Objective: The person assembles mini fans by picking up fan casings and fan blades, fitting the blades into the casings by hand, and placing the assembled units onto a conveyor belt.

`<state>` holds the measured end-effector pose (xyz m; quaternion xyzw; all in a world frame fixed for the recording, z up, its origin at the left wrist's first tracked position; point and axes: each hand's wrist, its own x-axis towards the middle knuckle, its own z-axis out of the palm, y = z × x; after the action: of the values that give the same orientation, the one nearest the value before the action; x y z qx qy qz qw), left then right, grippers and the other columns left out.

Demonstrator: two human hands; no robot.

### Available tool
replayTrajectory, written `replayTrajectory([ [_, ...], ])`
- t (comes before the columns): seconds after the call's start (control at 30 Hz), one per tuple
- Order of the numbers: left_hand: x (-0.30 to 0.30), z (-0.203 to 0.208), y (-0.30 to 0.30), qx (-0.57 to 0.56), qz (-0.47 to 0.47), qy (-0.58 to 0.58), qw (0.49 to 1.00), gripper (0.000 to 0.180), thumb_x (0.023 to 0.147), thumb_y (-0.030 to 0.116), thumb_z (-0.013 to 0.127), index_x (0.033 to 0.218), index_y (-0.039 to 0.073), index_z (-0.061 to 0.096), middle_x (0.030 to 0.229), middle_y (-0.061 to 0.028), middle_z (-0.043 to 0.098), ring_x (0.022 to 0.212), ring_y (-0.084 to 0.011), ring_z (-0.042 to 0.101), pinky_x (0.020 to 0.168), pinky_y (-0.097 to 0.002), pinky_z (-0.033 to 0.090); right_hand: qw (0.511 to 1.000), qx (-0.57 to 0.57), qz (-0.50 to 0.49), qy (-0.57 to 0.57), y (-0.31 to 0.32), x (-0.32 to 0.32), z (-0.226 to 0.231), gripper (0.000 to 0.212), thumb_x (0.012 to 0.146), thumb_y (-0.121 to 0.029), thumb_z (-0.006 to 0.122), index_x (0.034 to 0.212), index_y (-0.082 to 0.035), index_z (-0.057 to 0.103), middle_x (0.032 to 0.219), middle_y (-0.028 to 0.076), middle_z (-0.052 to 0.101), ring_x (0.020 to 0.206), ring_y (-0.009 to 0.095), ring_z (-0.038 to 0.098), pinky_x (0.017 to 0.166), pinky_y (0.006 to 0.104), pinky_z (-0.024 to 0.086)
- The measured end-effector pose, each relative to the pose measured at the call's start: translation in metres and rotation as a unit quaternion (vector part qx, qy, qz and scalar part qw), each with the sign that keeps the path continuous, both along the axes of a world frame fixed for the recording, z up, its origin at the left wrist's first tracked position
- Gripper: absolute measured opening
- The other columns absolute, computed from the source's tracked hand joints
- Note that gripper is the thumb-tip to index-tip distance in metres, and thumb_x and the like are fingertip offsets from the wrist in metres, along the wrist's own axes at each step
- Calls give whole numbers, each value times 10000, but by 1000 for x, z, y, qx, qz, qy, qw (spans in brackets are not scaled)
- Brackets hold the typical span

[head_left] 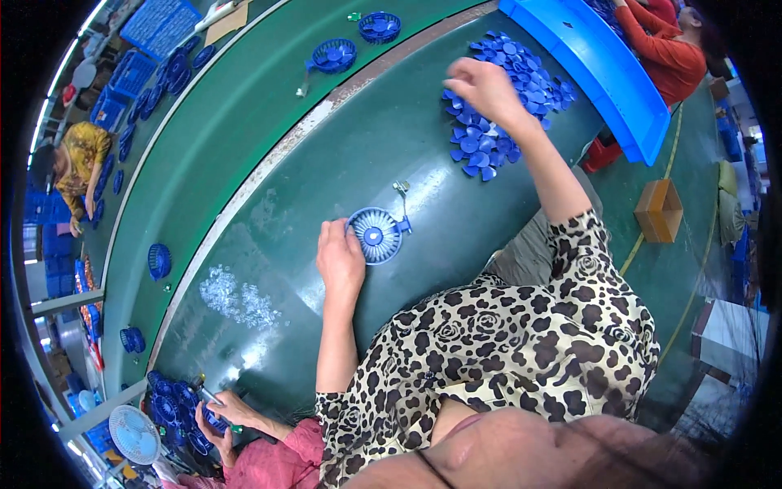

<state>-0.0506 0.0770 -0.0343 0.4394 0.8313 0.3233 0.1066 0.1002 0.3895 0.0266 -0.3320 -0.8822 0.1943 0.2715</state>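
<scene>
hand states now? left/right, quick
Left hand: fingers resting on the round blue fan grille, steadying it on the green table.
Right hand: fingers curled into the pile of blue fan blades; grasp cannot be told.

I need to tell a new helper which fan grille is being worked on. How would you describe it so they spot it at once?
On the green table, look just ahead of the left hand. The round blue grille there lies flat and alone under its fingertips, unlike the two grilles far up the belt or the heap of small blue parts by the right hand.

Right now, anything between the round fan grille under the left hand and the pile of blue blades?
Head view: only bare green table between the fan grille and the blade pile. A small metal clip sits just by the grille's edge.
</scene>
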Motion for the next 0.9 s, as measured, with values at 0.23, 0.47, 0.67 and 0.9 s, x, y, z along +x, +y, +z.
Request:
replayTrajectory([
  [0.23, 2, 4, 0, 135, 73, -297, 942, 224, 933, 173, 527, 1051, -11, 573, 833, -45, 616, 691, -108, 553, 609, -264, 457, 982, -13, -114, -153, -13, 37, -44, 367, 761, -324, 695, 986, -56, 583, 810, 179, 656, 799, 380, 634, 681, 483, 494],
  [0.47, 6, 19, -24, 198, 78, -629, 747, 265, 861, 145, 654, 1085, 37, 563, 941, -43, 627, 816, -138, 618, 716, -302, 537, 983, 134, -122, -41, -31, 26, -42, 340, 752, -223, 696, 1029, -61, 584, 876, 135, 622, 818, 326, 613, 677, 417, 493],
  [0.67, 12, 6, -20, 244, 88, -628, 734, 269, 854, 116, 651, 1098, 54, 555, 1008, -48, 623, 909, -160, 616, 819, -335, 532, 970, 125, 169, 123, -134, 7, -4, 340, 728, -171, 707, 1011, -24, 591, 898, 128, 615, 790, 286, 604, 671, 361, 507],
  [0.9, 27, 14, -8, 275, 131, -643, 703, 277, 958, 306, 504, 1080, 65, 569, 999, -28, 629, 867, -109, 614, 758, -276, 526, 959, 44, 279, 16, -190, -14, -6, 234, 708, -134, 655, 893, -32, 554, 850, 107, 543, 837, 271, 549, 616, 370, 505],
])
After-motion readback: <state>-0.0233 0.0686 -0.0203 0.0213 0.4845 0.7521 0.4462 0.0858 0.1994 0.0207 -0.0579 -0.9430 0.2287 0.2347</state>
